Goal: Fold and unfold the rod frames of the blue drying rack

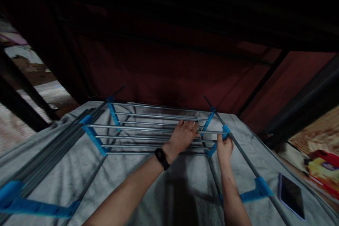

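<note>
A rack (pixel 132 127) of silver metal rods held by blue plastic side brackets lies on a grey cloth surface (pixel 185 180). My left hand (pixel 182 136), with a black band on its wrist, rests over the rods near the right end, fingers curled on one rod. My right hand (pixel 224 146) grips the blue connector (pixel 226 130) where the right bracket meets a long grey pole (pixel 246 162). Further blue connectors sit along that pole (pixel 262 187) and at the lower left (pixel 16 197).
A bundle of grey poles (pixel 53 148) lies at the left on the cloth. A phone (pixel 291 194) rests near the cloth's right edge. Colourful packages (pixel 323 169) sit on the floor at right. Dark red fabric and black frame bars (pixel 265 81) rise behind.
</note>
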The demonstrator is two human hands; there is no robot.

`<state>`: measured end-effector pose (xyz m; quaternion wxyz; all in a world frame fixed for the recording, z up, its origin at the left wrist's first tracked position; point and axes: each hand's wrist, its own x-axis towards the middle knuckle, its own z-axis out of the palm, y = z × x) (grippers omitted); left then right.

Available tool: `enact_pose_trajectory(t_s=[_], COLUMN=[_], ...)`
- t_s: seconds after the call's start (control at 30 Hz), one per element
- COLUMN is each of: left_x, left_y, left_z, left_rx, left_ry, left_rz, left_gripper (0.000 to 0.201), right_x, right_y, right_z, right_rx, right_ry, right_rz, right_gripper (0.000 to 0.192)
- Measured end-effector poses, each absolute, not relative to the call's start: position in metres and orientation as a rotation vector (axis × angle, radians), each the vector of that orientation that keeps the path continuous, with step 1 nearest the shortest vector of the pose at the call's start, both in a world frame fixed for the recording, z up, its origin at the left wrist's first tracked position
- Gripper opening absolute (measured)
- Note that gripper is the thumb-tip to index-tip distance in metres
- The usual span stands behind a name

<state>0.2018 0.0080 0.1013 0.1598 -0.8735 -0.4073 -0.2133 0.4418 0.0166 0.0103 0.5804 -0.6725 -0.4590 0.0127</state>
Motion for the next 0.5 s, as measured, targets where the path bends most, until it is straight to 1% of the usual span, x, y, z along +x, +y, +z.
enact_pose_trajectory(t_s=[0.07,0.13,0.23,0.5], left_x=[0.176,0.153,0.132,0.128], left_y=[0.005,0.004,0.003,0.006], left_z=[0.097,0.092,0.085,0.087], left_rx=[-2.447,-2.419,-2.402,-2.483], left_ry=[-1.238,-1.282,-1.311,-1.312], left_rz=[-0.601,-0.584,-0.58,-0.559], left_gripper=[0.037,0.032,0.029,0.031], right_x=[0.443,0.442,0.442,0.442], right_y=[0.021,0.026,0.032,0.034], right_z=[0.01,0.01,0.01,0.005], right_rx=[-1.468,-1.388,-1.368,-1.493], right_ry=[-1.047,-1.014,-0.991,-1.035], right_rz=[0.032,0.051,0.07,-0.061], right_gripper=[0.043,0.049,0.052,0.053])
